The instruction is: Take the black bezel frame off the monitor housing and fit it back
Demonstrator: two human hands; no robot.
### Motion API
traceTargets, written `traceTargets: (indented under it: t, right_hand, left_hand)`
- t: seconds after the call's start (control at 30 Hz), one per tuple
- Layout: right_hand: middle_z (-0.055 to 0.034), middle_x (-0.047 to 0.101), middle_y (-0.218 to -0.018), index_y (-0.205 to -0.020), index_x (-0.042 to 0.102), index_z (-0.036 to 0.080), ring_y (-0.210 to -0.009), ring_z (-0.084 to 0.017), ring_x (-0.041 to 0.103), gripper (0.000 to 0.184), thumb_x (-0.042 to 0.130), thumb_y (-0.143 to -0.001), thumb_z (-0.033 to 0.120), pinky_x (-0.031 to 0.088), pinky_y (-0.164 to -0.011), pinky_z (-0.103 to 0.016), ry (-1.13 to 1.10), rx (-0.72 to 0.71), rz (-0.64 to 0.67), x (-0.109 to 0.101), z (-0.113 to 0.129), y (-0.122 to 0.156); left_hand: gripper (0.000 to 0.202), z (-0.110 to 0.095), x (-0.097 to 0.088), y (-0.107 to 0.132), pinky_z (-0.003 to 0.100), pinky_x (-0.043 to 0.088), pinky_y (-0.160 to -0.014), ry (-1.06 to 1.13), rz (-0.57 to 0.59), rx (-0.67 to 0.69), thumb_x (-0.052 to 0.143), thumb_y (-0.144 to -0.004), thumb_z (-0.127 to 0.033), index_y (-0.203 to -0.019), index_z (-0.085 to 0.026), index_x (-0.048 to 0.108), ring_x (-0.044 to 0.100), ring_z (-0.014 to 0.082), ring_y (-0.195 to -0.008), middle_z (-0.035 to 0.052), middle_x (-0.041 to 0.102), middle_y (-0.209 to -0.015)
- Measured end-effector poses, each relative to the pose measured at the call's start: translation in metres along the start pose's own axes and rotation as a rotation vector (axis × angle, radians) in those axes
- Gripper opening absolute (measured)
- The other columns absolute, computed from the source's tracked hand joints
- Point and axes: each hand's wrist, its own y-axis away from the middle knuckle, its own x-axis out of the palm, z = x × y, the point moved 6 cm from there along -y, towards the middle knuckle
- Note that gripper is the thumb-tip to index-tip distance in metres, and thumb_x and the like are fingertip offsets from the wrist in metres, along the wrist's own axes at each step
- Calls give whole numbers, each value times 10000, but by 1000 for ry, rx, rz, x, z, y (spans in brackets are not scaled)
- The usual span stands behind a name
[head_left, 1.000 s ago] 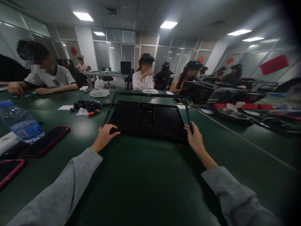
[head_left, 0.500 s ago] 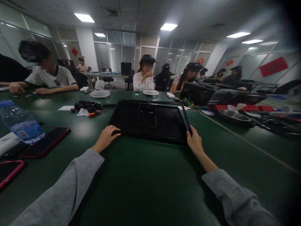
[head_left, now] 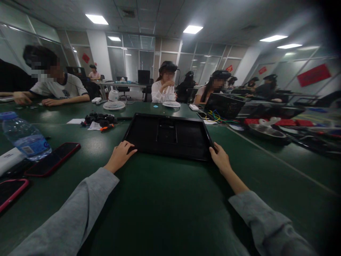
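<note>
Operator's apparel: grey long sleeves, bare hands.
Left sleeve (head_left: 77, 213): mottled mid-grey, soft-looking cloth, loose cut, one long crease along the forearm; cuff wide, plain-edged, standing away from the arm and ending short of the hand. Right sleeve (head_left: 266, 224): matching grey, bunched into several folds, cuff flared, a length of forearm exposed beyond it; lower part blurred. Left hand (head_left: 119, 156) and right hand (head_left: 220, 158): uncovered, fingers slender.

A water bottle (head_left: 28, 140) stands beside a red-edged phone (head_left: 54, 160); two white fans (head_left: 114, 105) sit farther back.
</note>
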Motion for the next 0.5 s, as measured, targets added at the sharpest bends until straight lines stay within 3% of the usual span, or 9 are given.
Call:
traceTargets:
  t: [0.17,0.37,0.5]
  right_hand:
    - [-165,708,-1193,-1372,592,131,-1114,-294,668,584,592,-825,336,486,-1033,-477,39,16,-20,-3,-4,-1]
    - [-174,645,-1342,-1372,614,126,-1252,-315,601,533,493,-872,267,428,-1104,-501,64,-79,-10,5,3,-5]
    - [-186,637,-1350,-1411,592,124,-1250,-337,598,562,464,-897,314,434,-1091,-511,86,-24,3,8,4,-8]
  left_hand:
    - [357,-4,-2,2,493,385,-973,-127,-35,-51,489,-978,-546,-1063,-245,663,585,304,-1090,91,678,-1096]
    - [427,-20,-8,9,482,357,-941,-224,-81,0,406,-1011,-511,-819,-227,661,618,281,-884,86,686,-857]
    - [404,-25,-14,14,499,342,-972,-175,-108,-12,413,-1008,-495,-868,-239,692,625,294,-917,92,705,-879]
